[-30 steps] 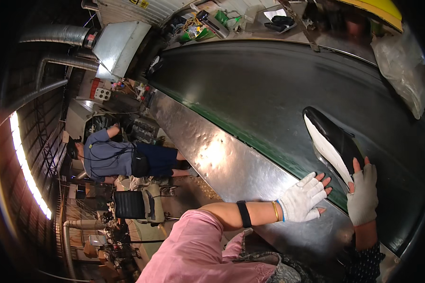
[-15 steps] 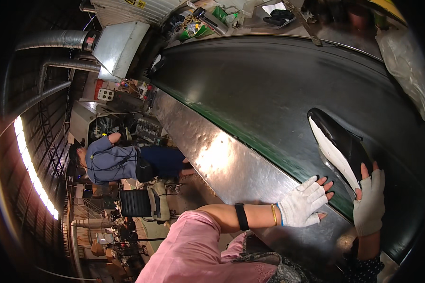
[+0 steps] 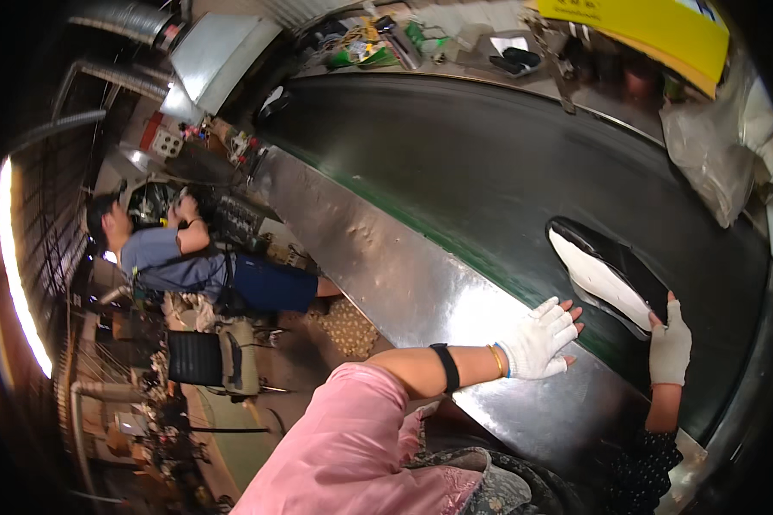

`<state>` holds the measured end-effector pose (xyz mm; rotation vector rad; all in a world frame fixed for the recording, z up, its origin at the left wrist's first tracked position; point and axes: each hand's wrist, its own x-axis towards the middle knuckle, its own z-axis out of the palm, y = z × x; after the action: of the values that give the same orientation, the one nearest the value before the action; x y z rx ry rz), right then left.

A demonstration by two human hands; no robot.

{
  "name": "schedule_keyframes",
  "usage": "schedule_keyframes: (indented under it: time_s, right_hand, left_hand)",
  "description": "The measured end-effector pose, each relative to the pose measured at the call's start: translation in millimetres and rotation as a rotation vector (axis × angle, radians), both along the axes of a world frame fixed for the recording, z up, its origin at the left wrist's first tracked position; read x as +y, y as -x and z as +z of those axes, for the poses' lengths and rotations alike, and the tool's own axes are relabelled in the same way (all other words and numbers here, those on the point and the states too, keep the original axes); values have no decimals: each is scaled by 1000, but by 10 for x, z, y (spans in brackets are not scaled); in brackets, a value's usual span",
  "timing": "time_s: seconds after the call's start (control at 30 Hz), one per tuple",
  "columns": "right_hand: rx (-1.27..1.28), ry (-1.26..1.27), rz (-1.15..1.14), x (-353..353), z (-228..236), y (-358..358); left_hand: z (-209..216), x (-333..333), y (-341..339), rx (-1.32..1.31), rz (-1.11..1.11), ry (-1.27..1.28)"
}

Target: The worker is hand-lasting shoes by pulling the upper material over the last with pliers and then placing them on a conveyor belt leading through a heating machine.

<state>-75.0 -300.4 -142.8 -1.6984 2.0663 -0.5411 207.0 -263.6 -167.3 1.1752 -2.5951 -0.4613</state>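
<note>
Dark belt [image 3: 438, 146] is the landmark. Black shoe with white sole [image 3: 605, 276] lies on the belt, toward its near end, set in a bit from the near-side edge; sole side faces that edge, black upper faces the belt's middle. Probably laid that way so the belt carries its weight and one hand can manage it. Right hand [image 3: 672, 348], in a pale glove with bare fingertips, is over the belt at the shoe's near end; thumb and a finger sit either side of that end, looks like touching, likely to steady or orient it. Can't tell if it's a real pinch or just contact. Left hand [image 3: 539, 339], white glove, fingers spread, palm down, nothing held; it's over the metal ledge [image 3: 378, 230] running along the belt's near side, fingertips reaching the green strip [image 3: 477, 264] at the belt's edge. Probably propped there for balance; firm contact with the ledge not clear. Another shoe [image 3: 272, 101], small in view, at the belt's far end, beside a metal hood [image 3: 219, 64]. Clear plastic bag [image 3: 704, 159] hangs past the belt's opposite edge, near end, presumably kept off the moving surface. Tray [image 3: 477, 53] with dark pieces sits beyond that same edge, farther along, maybe parked within reach. Co-worker [image 3: 167, 253] stands off the belt's near side, toward the far end, well apart from the shoe.
</note>
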Motion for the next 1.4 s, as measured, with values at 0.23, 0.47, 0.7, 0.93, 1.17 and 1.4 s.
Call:
schedule_keyframes:
  time_s: [0.23, 0.47, 0.7, 0.93, 1.17, 1.4]
  right_hand:
    - [418, 449, 156, 511, 1144, 114]
    - [594, 686, 322, 1841, 2564, -43]
    - [39, 828, -107, 3777, 2634, -44]
    - [127, 738, -301, 4532, 2031, -286]
    - [218, 559, -383, 4962, 2318, -143]
    - [11, 277, -296, 4947, 2501, 6]
  left_hand:
    - [-53, 15, -56, 28, 8, 50]
    - [181, 243, 83, 43, 26, 146]
    - [1560, 1764, 1551, 1149, -402, -1246]
    - [1578, 2647, 1750, 910, -535, -1495]
    - [1508, 2895, 2278, 723, -426, -1797]
    - [1253, 3031, 2180, 684, -285, -2012]
